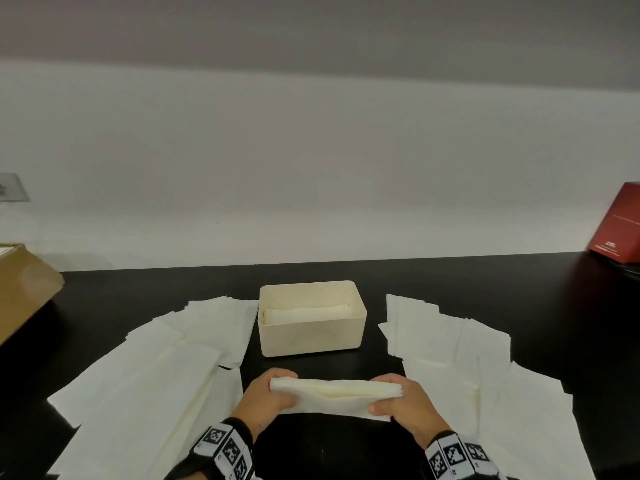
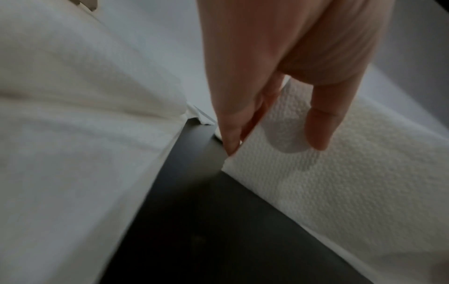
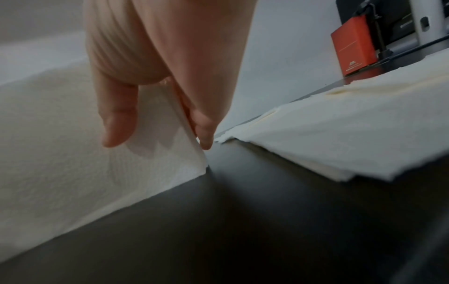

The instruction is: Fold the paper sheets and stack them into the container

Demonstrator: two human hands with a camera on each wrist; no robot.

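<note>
Left of the fingers: a fanned spread of flat white paper-towel sheets (image 1: pixel 162 362) on the black worktop (image 1: pixel 322 445), none folded yet.

Left hand (image 1: pixel 270 396) pinching the left end of a long, partly folded white paper-towel sheet (image 1: pixel 337 394), thumb on the near face and fingers (image 2: pixel 233 123) behind the edge, as seen from the left wrist. Sheet held just above the worktop, doubled along its length, lower flap hanging toward the surface.

Beyond the fingers, straight ahead: a cream rectangular open-topped container (image 1: pixel 311 336) with at least one folded white towel (image 1: pixel 306 311) already lying inside; exact count impossible to tell.

Right hand (image 1: pixel 401 400) pinching the right end of the same sheet, thumb in front, fingers (image 3: pixel 201 123) tucked behind the paper's edge.

Right of the fingers: a second overlapping spread of flat white paper-towel sheets (image 1: pixel 485 375), likewise unfolded.

Judged progress: early. One fold under way, a small start in the container, and most of both spreads left to fold and stack.
</note>
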